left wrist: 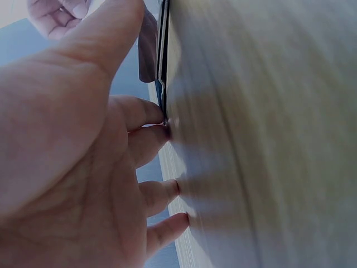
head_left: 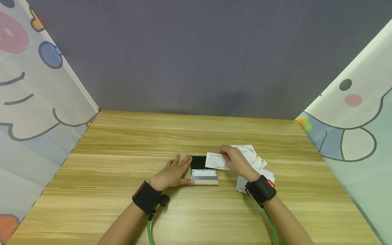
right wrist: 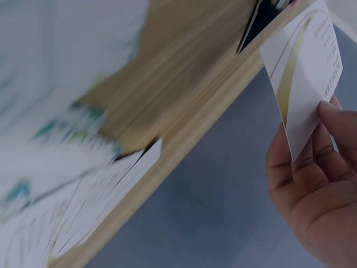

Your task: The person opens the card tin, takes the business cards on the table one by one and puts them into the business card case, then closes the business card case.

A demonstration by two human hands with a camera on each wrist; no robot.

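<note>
While pinched, card (head_left: pixel 216 160) lengthwise left-right.

Left hand (head_left: pixel 172 173) flat, fingers straight and spread, right hand (head_left: pixel 235 160) raised, thumb-and-finger pinch grip, both wrists strapped

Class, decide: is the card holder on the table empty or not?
Not empty: card holder shows cards stacked inside, beside the left hand.
</note>
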